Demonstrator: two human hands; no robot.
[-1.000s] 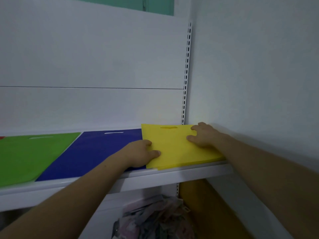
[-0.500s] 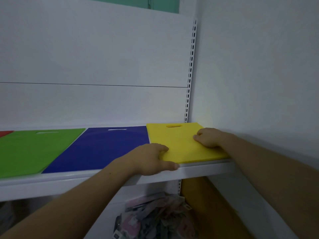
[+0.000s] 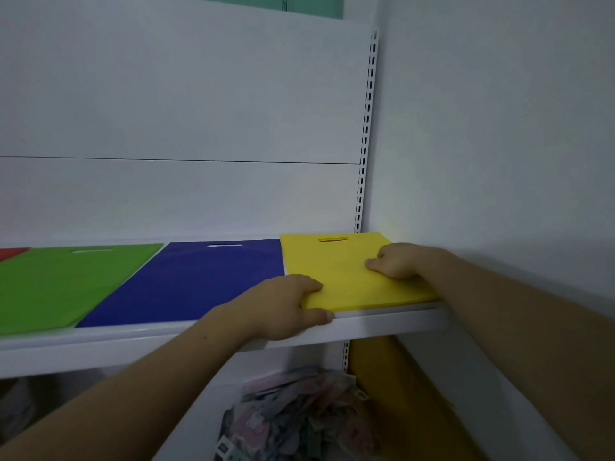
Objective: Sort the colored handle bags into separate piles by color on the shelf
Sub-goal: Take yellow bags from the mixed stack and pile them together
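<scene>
Four colours lie flat along the white shelf (image 3: 382, 322): green pile (image 3: 66, 284), blue pile (image 3: 199, 281), yellow pile (image 3: 346, 277) in the right corner by the side wall (image 3: 499, 161), and a red sliver (image 3: 11, 252) far left.

Left hand (image 3: 283, 307) pinches the yellow pile's front-left corner, fingers on top. The thumb seems to run along the front edge, but that's hard to confirm. Right hand (image 3: 399, 261) rests on top, fingers curled, gripping nothing.

Likely squaring up: keep the seam with blue straight and press evenly. No room rightward, and the front edge sits near the lip.
</scene>
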